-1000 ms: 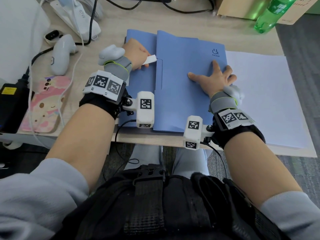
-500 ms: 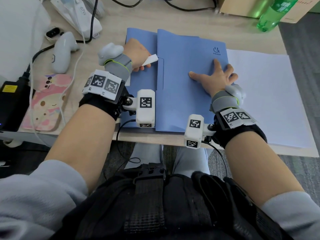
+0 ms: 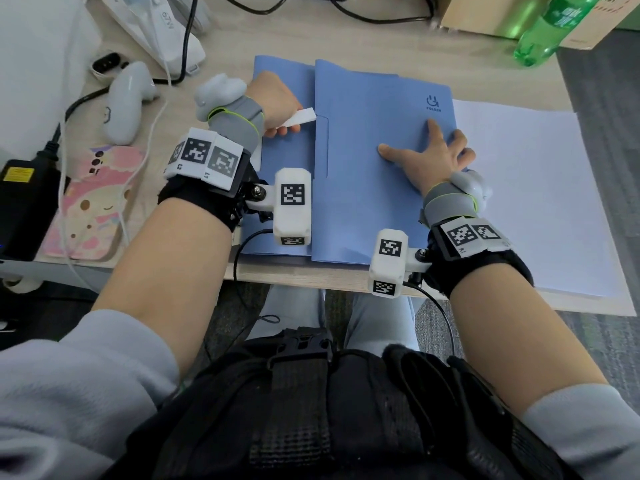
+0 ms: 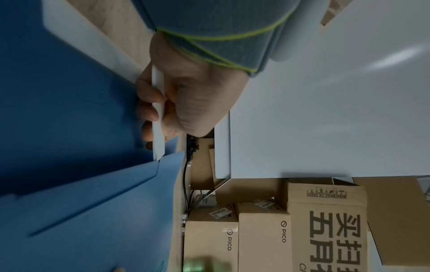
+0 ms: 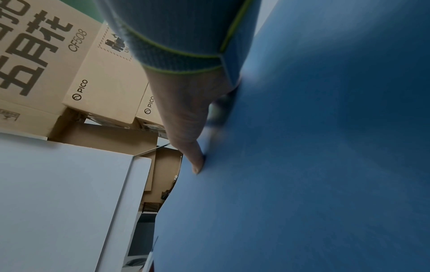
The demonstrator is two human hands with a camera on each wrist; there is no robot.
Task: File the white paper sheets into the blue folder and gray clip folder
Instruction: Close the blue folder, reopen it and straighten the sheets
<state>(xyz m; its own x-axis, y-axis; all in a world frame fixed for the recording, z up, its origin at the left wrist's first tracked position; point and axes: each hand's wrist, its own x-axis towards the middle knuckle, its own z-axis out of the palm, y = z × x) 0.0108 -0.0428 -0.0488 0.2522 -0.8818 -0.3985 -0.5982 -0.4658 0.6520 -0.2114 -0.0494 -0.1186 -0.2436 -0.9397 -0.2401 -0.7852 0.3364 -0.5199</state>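
Left hand (image 3: 277, 98): fingers pinch white strip (image 3: 299, 118) | Right hand (image 3: 429, 161): fingers spread flat, pressing blue folder (image 3: 363, 188) | Paper sheets (image 3: 540, 202): on bench (image 3: 363, 32), beside folder

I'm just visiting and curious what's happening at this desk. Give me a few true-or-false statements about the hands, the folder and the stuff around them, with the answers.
1. The right hand lies flat with spread fingers on the blue folder. True.
2. The left hand is empty. False: it pinches a small white strip.
3. A green bottle stands at the far right of the desk. True.
4. The white paper sheets lie left of the folder. False: they lie to its right.
5. The folder cover stands wide open. False: it lies closed under the right hand.
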